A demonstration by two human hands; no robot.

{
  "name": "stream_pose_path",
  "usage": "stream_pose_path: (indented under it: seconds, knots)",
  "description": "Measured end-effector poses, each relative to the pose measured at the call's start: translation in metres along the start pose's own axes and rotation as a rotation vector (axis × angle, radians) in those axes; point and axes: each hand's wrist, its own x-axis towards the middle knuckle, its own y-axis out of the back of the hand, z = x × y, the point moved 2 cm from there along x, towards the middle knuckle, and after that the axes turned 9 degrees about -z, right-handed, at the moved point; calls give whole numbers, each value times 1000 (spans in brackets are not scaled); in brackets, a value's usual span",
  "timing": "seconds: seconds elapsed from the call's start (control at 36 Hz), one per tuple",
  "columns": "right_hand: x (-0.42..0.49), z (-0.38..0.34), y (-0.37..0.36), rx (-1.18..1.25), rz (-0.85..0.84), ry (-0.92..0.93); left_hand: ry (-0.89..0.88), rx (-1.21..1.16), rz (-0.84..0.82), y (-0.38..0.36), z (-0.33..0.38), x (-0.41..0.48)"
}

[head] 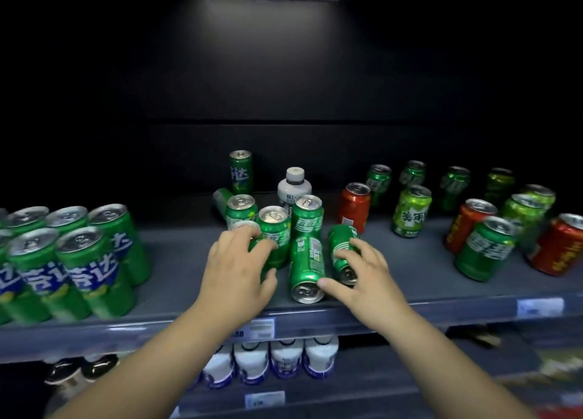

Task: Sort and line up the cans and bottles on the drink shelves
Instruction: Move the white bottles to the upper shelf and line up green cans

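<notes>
Tall green cans, left group [85, 270]: white characters 芬达 on a blue band.
Tall green can at the back [241, 172]: 达 legible, the rest turned away.
Green can in the middle cluster [306, 220]: 雪 in white, second character partly hidden.
Green can at the right [485, 248]: 雪碧 in white.
Lime-green can [411, 212]: 美年 in white.
Red cans [355, 207]: yellow print, unreadable.
White bottle [294, 188]: dark print, too small to read.
Shelf-edge price tags [260, 327]: blurred.

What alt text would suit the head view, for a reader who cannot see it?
Two hands work among green cans on a grey shelf: the left hand grips an upright can, the right hand grips a toppled can. Tidy green cans stand left; green and red cans are scattered right.
</notes>
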Motion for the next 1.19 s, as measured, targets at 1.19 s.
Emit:
stream_pose_path:
  seconds: [1.19]
  knots:
    - [-21, 62, 100, 49, 304, -87, -141, -500, -292, -41, 133, 104]
